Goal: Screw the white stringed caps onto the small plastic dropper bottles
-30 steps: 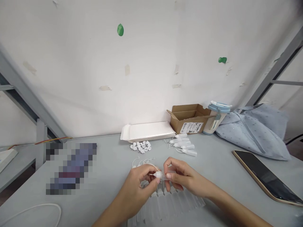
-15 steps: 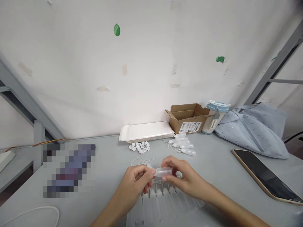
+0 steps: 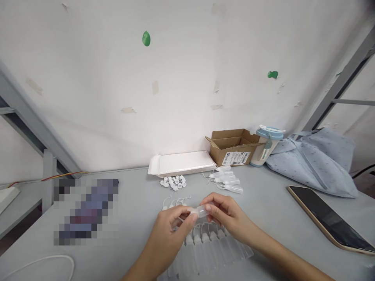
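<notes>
Both hands hold one small translucent plastic bottle [image 3: 202,211], lying sideways above the table. My left hand [image 3: 173,230] pinches its white cap end between thumb and fingers. Around the bottle's body close the thumb and fingers of my right hand [image 3: 227,212]. Beneath the hands lies a row of similar clear bottles [image 3: 205,255], side by side, with white caps and thin looped straps at their far ends. My forearms and hands cover part of that row. Farther back are a heap of loose white caps [image 3: 174,182] and several capped bottles [image 3: 228,179].
Against the wall sit a flat white package [image 3: 186,163], an open cardboard box [image 3: 234,150] and a blue-lidded cup [image 3: 265,150]. A pale blue bag [image 3: 313,164] and a phone [image 3: 328,218] lie at right. A white cable [image 3: 58,256] and a blurred item [image 3: 88,210] are at left.
My right fingers have moved from the bottle's end to wrap over its body. My left hand has shifted slightly right, still on the cap end.
</notes>
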`<state>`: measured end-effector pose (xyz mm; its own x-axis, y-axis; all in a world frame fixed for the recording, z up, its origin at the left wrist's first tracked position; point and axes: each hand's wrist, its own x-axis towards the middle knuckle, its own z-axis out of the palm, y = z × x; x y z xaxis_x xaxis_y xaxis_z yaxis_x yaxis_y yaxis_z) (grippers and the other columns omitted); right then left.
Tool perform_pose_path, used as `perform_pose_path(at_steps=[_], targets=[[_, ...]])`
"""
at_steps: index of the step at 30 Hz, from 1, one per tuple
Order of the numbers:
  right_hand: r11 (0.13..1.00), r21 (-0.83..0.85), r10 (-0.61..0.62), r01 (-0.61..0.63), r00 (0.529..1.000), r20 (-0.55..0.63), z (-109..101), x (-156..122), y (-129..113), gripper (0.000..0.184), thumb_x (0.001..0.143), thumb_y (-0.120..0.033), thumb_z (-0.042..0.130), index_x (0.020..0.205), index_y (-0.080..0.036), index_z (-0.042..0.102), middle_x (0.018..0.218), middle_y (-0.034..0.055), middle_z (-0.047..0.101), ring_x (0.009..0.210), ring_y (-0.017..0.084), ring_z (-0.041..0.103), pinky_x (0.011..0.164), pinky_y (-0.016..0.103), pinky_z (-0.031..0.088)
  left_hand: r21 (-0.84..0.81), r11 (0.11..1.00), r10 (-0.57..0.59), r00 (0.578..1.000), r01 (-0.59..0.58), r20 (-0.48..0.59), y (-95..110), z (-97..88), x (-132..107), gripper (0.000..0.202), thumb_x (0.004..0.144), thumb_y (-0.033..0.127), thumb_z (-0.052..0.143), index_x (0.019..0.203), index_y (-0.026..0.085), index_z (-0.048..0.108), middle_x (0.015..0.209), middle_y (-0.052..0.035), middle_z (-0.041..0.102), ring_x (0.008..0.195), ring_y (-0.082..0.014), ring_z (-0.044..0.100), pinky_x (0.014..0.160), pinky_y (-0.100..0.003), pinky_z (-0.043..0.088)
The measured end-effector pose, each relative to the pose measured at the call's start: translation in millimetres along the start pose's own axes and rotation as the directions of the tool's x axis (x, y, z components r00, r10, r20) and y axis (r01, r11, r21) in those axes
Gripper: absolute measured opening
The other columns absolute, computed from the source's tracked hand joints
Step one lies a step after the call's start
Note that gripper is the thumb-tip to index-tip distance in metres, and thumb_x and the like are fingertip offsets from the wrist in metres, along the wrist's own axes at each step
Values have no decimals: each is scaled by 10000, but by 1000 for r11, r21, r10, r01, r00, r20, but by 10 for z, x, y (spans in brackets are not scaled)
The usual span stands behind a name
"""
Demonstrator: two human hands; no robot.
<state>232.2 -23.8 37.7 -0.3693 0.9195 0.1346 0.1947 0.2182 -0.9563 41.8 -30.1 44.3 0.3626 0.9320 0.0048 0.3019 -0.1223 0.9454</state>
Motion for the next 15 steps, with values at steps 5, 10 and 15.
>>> perform_pose_path(at_steps=[5, 10, 15], targets=[[988, -126, -94, 88, 995, -41, 33, -27, 8, 295, 882, -424, 499, 936, -165, 628, 549, -35, 479, 520, 105, 466, 501, 223, 365, -112, 983, -129, 984, 143, 124, -21, -6, 15, 484, 853, 545, 419, 634, 149, 592, 557, -5, 552, 514, -124, 499, 535, -234, 412], [982, -162, -96, 94, 995, -3, 25, -42, -14, 296, 907, -409, 457, 900, -158, 614, 575, -14, 535, 550, 116, 513, 518, 228, 368, -24, 994, -106, 988, 109, 117, 14, -5, -21, 457, 862, 504, 427, 581, 164, 548, 523, 8, 501, 548, -130, 485, 569, -228, 399], [998, -59, -8, 8, 1000, -1, 23, -41, -39, 378, 889, -490, 456, 814, -146, 593, 513, -44, 442, 464, 81, 384, 441, 203, 291, 295, 937, 188, 982, -184, 15, 16, 21, -46, 369, 899, 369, 428, 592, 177, 499, 568, 5, 463, 549, -129, 431, 536, -232, 338]])
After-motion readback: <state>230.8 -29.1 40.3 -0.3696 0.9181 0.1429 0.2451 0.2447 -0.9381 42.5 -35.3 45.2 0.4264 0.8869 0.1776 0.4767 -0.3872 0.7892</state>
